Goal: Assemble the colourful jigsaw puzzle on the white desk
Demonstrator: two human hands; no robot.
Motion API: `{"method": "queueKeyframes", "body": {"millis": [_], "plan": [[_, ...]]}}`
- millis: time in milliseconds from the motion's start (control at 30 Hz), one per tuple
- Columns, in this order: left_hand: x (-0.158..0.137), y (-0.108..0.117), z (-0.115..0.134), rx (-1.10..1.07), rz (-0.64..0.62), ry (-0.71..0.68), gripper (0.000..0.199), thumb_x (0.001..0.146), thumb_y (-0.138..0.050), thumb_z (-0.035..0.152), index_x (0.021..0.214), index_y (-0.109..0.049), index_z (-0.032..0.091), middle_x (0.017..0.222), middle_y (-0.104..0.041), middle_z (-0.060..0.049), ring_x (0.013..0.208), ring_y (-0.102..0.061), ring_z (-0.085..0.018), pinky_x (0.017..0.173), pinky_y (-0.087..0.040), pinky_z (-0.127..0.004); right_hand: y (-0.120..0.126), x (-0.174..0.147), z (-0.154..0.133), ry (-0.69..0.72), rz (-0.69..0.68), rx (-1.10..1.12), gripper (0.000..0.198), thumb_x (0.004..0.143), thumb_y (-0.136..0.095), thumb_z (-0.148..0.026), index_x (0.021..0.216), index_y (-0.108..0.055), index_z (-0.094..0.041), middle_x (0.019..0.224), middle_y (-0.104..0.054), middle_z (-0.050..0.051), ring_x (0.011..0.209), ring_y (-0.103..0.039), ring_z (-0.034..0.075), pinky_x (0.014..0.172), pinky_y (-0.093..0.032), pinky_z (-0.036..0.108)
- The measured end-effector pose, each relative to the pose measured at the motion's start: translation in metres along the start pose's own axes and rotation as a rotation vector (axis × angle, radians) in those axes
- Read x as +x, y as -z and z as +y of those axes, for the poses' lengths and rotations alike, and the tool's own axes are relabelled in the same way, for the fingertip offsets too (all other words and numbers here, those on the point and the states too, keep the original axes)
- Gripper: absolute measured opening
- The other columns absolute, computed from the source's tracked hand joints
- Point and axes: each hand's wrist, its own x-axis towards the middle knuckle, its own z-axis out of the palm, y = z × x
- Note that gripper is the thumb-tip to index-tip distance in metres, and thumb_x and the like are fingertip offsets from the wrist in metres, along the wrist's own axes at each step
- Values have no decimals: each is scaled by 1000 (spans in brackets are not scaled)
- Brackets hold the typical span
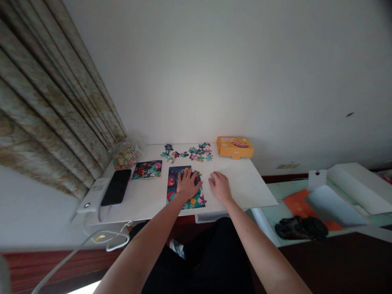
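1. Worktop point(248, 185): white, set against the wall.
2. Joined puzzle point(172, 181): on the worktop's near part, right edge irregular.
3. Orange-yellow box point(235, 148): far right corner.
4. Left hand point(188, 185): flat on the puzzle, fingers spread, grasping nothing.
5. Right hand point(220, 186): beside the puzzle, fingers curled; cannot tell whether anything is held.
6. Loose pieces point(200, 151): scattered beyond the puzzle.

Cloth curtain point(61, 90), smooth tabletop point(245, 183), glossy phone point(116, 188), probably cardboard puzzle point(172, 181)
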Motion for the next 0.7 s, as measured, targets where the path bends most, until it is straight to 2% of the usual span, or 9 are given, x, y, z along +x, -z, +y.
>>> {"method": "queueKeyframes", "body": {"millis": [133, 367, 567, 700], "plan": [[-8, -2, -16, 29, 5, -6, 63, 102, -39, 59, 156, -45, 27, 167, -35, -12, 157, -26, -32, 125, -17, -63, -2, 0, 1, 5, 10, 4, 29, 101, -50, -29, 122, -68, -19, 134, -66, 14, 127, -57, 27, 111, -37, 42], [-24, 13, -42, 85, -33, -19, 57, 105, -37, 50, 157, -43, 27, 168, -32, -11, 157, -25, -29, 126, -19, -61, -1, 0, 0, 12, 22, 10, 28, 100, -52, -28, 120, -68, -20, 132, -67, 13, 127, -57, 27, 112, -37, 42], [-40, 14, -62, 115, -24, -34, 60, 102, -44, 53, 158, -43, 31, 169, -31, -7, 155, -29, -33, 126, -16, -62, -4, -2, 3, 19, 27, 11, 27, 99, -52, -27, 119, -69, -20, 132, -67, 13, 127, -58, 27, 112, -38, 42], [-45, 13, -66, 95, -13, -44, 60, 102, -43, 53, 158, -42, 33, 167, -35, -7, 156, -29, -32, 126, -16, -62, -6, 4, 9, -16, 15, 45, 25, 98, -54, -29, 114, -71, -22, 127, -70, 11, 121, -62, 25, 108, -42, 40]]}}
